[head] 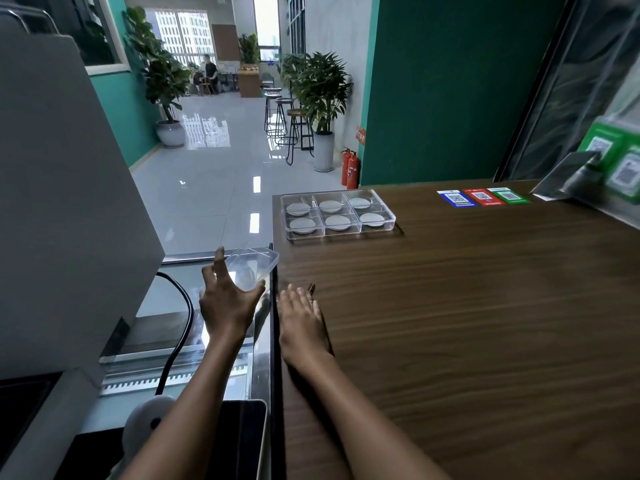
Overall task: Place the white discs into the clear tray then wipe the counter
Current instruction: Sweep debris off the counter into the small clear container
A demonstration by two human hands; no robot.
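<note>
A clear six-compartment tray (390, 216) stands at the far left corner of the wooden counter (467, 306), with a white disc (336, 221) lying in each compartment. My left hand (227, 299) is off the counter's left edge, its fingers spread round a clear plastic lid (254, 265) above a glass display case. My right hand (301, 320) lies flat with straight fingers on the counter near its left edge. A small dark object (311, 289) sits just past its fingertips. No cloth is visible.
A large grey machine (62, 202) with a black cable (183, 323) stands left, above the glass case (194, 341). Coloured QR stickers (483, 196) and a green QR stand (613, 164) occupy the counter's far right. A dark tablet (242, 438) lies bottom left.
</note>
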